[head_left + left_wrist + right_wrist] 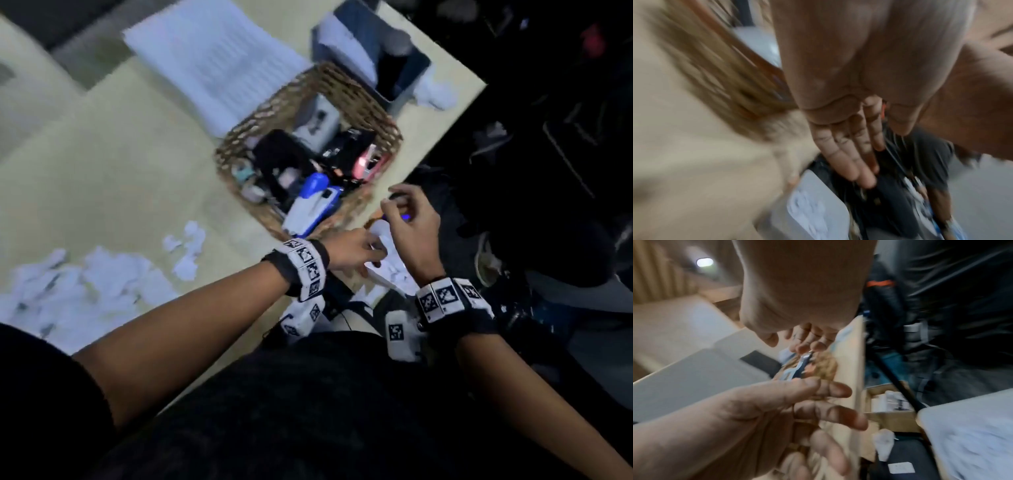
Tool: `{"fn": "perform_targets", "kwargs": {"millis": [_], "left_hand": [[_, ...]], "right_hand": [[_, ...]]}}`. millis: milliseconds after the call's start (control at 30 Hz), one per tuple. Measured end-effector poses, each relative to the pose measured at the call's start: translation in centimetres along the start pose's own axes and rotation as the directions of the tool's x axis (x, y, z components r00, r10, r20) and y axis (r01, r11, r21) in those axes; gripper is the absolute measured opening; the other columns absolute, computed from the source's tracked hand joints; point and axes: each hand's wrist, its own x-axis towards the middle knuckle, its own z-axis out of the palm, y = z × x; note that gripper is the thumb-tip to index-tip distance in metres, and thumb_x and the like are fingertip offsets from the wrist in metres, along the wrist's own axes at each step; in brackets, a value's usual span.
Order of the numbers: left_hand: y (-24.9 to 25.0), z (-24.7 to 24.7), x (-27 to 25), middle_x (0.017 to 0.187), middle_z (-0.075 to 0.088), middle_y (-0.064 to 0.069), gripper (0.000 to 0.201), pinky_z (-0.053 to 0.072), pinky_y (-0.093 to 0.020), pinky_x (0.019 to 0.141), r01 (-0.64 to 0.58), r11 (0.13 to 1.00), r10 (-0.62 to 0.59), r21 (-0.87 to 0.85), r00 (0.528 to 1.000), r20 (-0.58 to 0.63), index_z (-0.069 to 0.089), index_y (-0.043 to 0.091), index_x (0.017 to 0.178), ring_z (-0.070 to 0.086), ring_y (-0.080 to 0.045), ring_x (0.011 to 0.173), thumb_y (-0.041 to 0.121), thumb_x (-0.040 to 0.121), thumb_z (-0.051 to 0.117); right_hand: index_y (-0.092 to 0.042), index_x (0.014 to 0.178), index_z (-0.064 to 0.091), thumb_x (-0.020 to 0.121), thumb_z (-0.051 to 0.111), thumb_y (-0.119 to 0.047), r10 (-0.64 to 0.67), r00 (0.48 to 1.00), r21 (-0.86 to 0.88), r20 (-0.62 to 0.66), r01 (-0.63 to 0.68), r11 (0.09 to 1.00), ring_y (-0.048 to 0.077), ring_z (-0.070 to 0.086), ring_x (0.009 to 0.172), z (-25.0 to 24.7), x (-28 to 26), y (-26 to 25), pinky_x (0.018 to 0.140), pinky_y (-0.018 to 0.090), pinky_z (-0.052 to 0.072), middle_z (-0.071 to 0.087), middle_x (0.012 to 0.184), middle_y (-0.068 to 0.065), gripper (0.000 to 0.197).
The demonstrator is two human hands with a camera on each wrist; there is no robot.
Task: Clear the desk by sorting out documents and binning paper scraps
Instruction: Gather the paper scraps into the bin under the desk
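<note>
Seemingly mid-binning, both hands meet past the desk (102, 178) edge — left hand (354, 248) flat-fingered, right hand (409, 226) loosely curled; whether either holds paper is unclear. Next — gathering the scraps (85, 287).

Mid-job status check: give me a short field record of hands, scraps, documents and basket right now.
left hand: at the desk's near edge, fingers straight, touching white paper
right hand: beside it, fingers loosely curled; hold unclear
paper scraps: heaped on desk, left
documents: stacked at far side
wicker basket: mid-desk, holding stationery
</note>
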Motion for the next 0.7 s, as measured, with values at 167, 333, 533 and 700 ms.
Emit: {"fn": "perform_targets", "kwargs": {"millis": [167, 333, 533, 700], "left_hand": [[-7.0, -5.3, -12.6, 0.087, 0.072, -0.009, 0.019, 0.043, -0.025, 0.047, -0.062, 0.99, 0.011, -0.13, 0.933, -0.36, 0.063, 0.012, 0.106, 0.059, -0.018, 0.059, 0.023, 0.098, 0.051], [-16.9, -6.6, -22.7, 0.072, 0.07, 0.0, 0.016, 0.041, -0.022, 0.059, -0.014, 0.982, -0.15, -0.189, 0.55, -0.822, 0.068, 0.018, 0.085, 0.056, -0.001, 0.055, 0.017, 0.093, 0.055], [-26.2, -5.8, -30.2, 0.089, 0.058, 0.003, 0.012, 0.048, -0.032, 0.08, 0.124, 0.964, -0.257, -0.233, 0.242, -0.935, 0.066, 0.015, 0.089, 0.055, -0.02, 0.089, 0.012, 0.092, 0.055], [-31.0, -4.4, -35.3, 0.104, 0.058, -0.006, 0.011, 0.045, -0.039, 0.089, 0.243, 0.92, -0.301, -0.307, -0.065, -0.952, 0.066, 0.014, 0.09, 0.047, -0.025, 0.102, 0.007, 0.087, 0.059]], "right_hand": [[-0.011, 0.11, 0.057, 0.085, 0.064, -0.007, -0.439, 0.827, 0.018, 0.351, 0.463, 0.886, 0.012, 0.055, 0.066, 8.8, -3.9, -7.0, 0.065, 0.021, 0.045, 0.06, 0.078, 0.002, 0.027], [-0.014, 0.127, 0.052, 0.079, 0.072, -0.03, -0.398, 0.514, -0.073, 0.76, 0.676, 0.733, 0.013, 0.052, 0.107, 18.0, -7.3, -6.3, 0.094, 0.025, 0.045, 0.054, 0.117, 0.005, 0.053], [-0.035, 0.153, 0.003, 0.047, 0.066, -0.087, -0.029, 0.35, -0.31, 0.936, 0.862, 0.401, 0.037, -0.011, 0.148, 26.1, -9.2, -4.1, 0.115, 0.06, 0.006, -0.014, 0.161, 0.009, 0.133], [-0.031, 0.154, -0.006, 0.044, 0.054, -0.097, -0.04, 0.271, -0.249, 0.962, 0.926, 0.282, 0.042, -0.016, 0.146, 29.7, -10.5, -4.0, 0.111, 0.067, 0.004, -0.024, 0.159, 0.011, 0.142]]}}
